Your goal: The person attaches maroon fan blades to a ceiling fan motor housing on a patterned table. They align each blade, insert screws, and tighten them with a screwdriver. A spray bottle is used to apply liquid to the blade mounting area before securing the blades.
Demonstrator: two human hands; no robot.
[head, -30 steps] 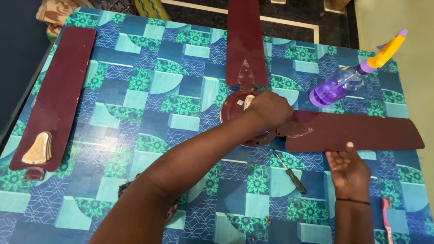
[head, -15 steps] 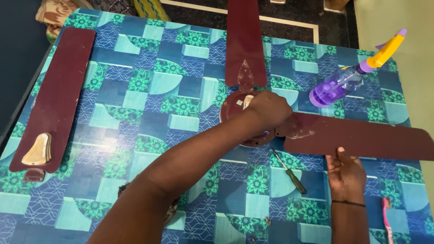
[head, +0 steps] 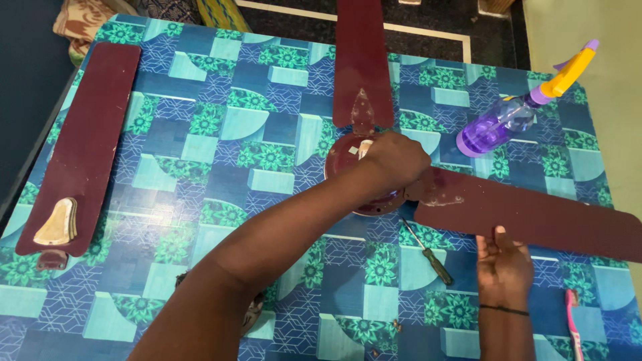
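A maroon ceiling fan lies flat on a table with a blue-green patterned cover (head: 200, 167). My left hand (head: 396, 160) reaches across and presses down on the round fan hub (head: 348, 170), fingers curled over it. One fan blade (head: 535, 215) runs from the hub to the right. My right hand (head: 503, 259), with a dark band at the wrist, grips that blade's near edge, fingertips tucked against it. A second blade (head: 362, 63) points away from me. A third, detached blade (head: 87, 140) with a pale metal bracket (head: 57, 224) lies at the left.
A screwdriver (head: 426, 254) lies just left of my right hand. A purple spray bottle (head: 511, 119) with a yellow nozzle lies at the back right. A pink toothbrush (head: 572, 327) is at the near right edge. Small screws (head: 394, 327) sit near the front.
The right-hand blade has slid to the right, its outer end now reaching the frame's edge and sitting lower. My right hand followed its near edge. My left hand stayed on the hub.
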